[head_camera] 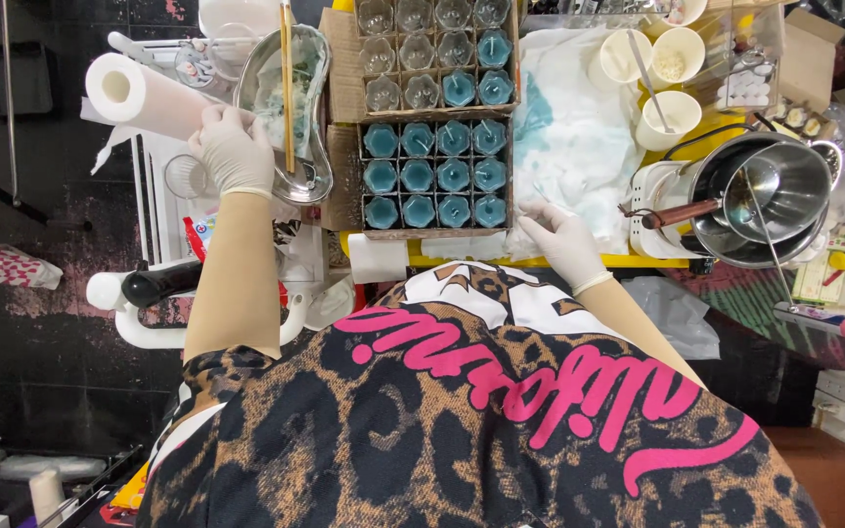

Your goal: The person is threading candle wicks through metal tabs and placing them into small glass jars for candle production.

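Step in hand, as judged: filling small glass candle cups with teal wax. The left hand (234,149), gloved, grips the rim of a kidney-shaped steel dish (286,112) left of the cardboard trays; a stick (288,88) lies across the dish. The right hand (561,238), gloved, rests loosely curled on a stained white cloth (574,137), grasping nothing visible. The near tray (435,176) is full; the far tray (437,54) holds mostly empty cups. The next move likely calls for a steady, level dish.

Probably a candle-making workshop: boxed teal candles (434,174), melting pot (770,196), paper cups (672,117).
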